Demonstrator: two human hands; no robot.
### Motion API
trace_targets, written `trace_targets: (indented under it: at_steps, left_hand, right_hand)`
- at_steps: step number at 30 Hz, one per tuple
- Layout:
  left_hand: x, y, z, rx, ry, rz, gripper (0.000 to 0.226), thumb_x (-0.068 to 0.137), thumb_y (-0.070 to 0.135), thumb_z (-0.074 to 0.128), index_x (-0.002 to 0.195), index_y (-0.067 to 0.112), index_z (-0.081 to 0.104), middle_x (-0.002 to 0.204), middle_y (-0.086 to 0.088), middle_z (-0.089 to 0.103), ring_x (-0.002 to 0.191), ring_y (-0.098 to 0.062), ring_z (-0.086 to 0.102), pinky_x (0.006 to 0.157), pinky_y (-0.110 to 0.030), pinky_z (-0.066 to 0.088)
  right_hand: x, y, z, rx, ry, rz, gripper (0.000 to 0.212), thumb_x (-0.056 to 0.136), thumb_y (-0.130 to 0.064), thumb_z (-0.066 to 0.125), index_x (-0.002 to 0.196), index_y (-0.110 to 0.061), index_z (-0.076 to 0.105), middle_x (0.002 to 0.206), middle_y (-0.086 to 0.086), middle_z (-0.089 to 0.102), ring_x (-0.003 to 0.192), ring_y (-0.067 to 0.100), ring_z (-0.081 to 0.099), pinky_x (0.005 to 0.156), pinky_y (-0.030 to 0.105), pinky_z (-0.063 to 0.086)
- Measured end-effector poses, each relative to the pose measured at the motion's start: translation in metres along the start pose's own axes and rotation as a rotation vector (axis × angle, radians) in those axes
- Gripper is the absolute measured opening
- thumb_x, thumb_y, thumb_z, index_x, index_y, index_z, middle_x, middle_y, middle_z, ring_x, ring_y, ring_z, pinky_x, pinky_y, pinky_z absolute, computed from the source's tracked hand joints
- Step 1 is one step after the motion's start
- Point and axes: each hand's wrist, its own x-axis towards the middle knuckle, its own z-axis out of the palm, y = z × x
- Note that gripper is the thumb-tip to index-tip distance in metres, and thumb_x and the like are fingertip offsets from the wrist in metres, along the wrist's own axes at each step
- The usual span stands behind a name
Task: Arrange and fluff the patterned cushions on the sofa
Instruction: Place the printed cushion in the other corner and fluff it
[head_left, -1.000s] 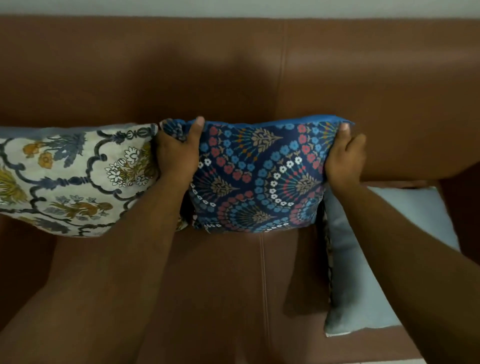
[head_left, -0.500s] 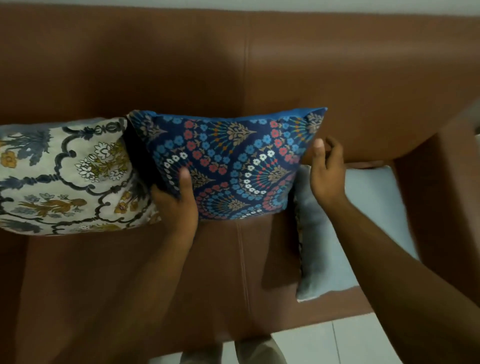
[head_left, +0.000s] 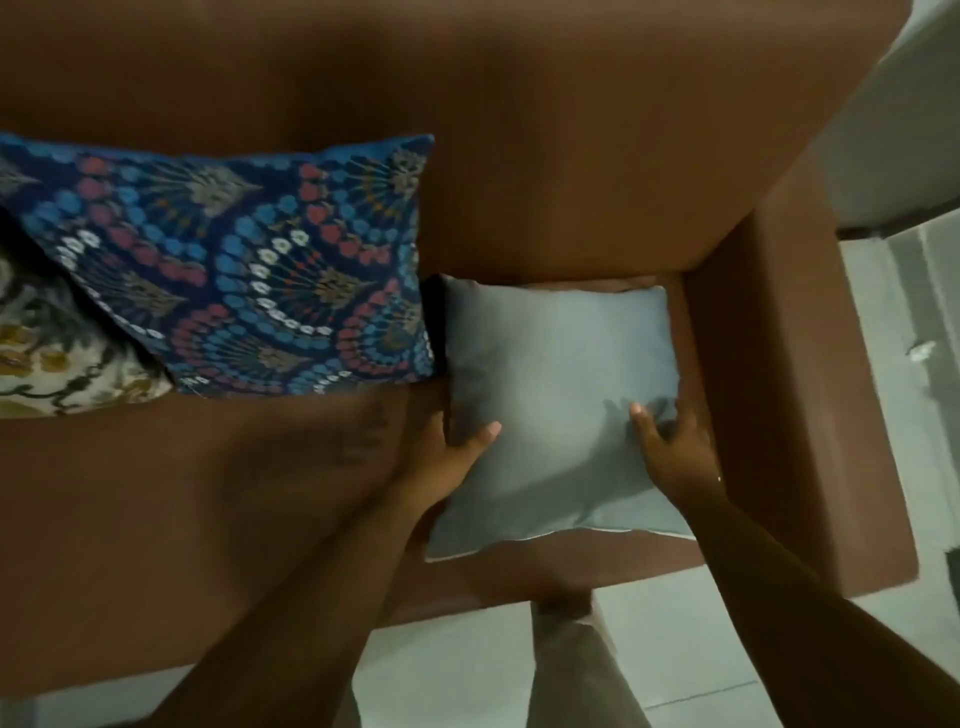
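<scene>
Cushion in plain grey fabric (head_left: 558, 374) lies flat on the brown leather sofa (head_left: 545, 156) seat, by the right armrest. I see my left hand (head_left: 449, 457) curled round its left edge, thumb on top, and my right hand (head_left: 670, 449) spread on its right side, fingers pressing in. Underside fingers hidden. Blue fan-patterned square cushion (head_left: 249, 265) leans on the backrest just left of it. Cream floral cushion (head_left: 57, 358) is cut off at left. View blurred.
</scene>
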Motion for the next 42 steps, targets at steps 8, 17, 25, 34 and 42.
trace_targets:
  at_steps: [8,17,25,34,42]
  left_hand:
    - [0.014,-0.01,0.093,0.04,0.353,-0.121,0.098,0.071,0.081,0.066,0.142,0.015,0.054,0.143,-0.004,0.061,0.134,-0.026,0.054,0.103,-0.024,0.033]
    - [-0.027,0.123,0.033,-0.238,0.188,-0.013,0.061,0.074,0.066,0.074,0.115,0.02,0.071,0.096,-0.002,0.08,0.077,-0.018,0.077,0.063,-0.028,0.059]
    - [-0.01,0.224,-0.017,-0.486,0.338,0.31,0.092,0.069,0.082,0.063,0.132,0.015,0.062,0.123,-0.006,0.074,0.104,-0.018,0.075,0.083,-0.033,0.063]
    - [0.065,0.212,0.029,-0.429,0.652,0.369,0.103,0.084,0.049,0.078,0.16,0.019,0.015,0.14,0.012,0.045,0.13,-0.007,0.046,0.114,-0.029,0.039]
    - [0.093,0.211,0.031,-0.415,0.66,0.328,0.147,0.043,0.094,0.07,0.16,0.03,0.01,0.156,0.007,0.043,0.141,-0.013,0.045,0.12,-0.04,0.036]
  right_hand:
    - [0.066,0.06,-0.015,0.281,-0.354,0.047,0.085,0.081,-0.074,0.06,0.145,-0.022,0.045,0.141,0.005,0.057,0.123,0.029,0.057,0.104,0.039,0.046]
    - [0.077,-0.033,-0.195,0.442,-0.545,-0.248,0.102,0.039,-0.105,0.045,0.107,-0.036,0.074,0.113,-0.003,0.074,0.1,0.017,0.069,0.074,0.03,0.057]
    - [0.104,-0.112,-0.242,0.632,-0.208,-0.588,0.045,0.087,-0.062,0.065,0.121,-0.034,0.056,0.119,-0.012,0.068,0.11,0.011,0.068,0.086,0.039,0.06]
    - [0.09,-0.137,-0.196,0.588,0.02,-0.58,0.05,0.102,-0.007,0.053,0.145,0.008,0.031,0.149,0.022,0.045,0.134,0.021,0.045,0.067,-0.015,0.025]
    - [0.156,-0.141,-0.199,0.07,0.34,-0.673,0.058,0.096,-0.069,0.032,0.136,-0.027,0.04,0.127,0.0,0.054,0.119,0.017,0.055,0.1,0.046,0.049]
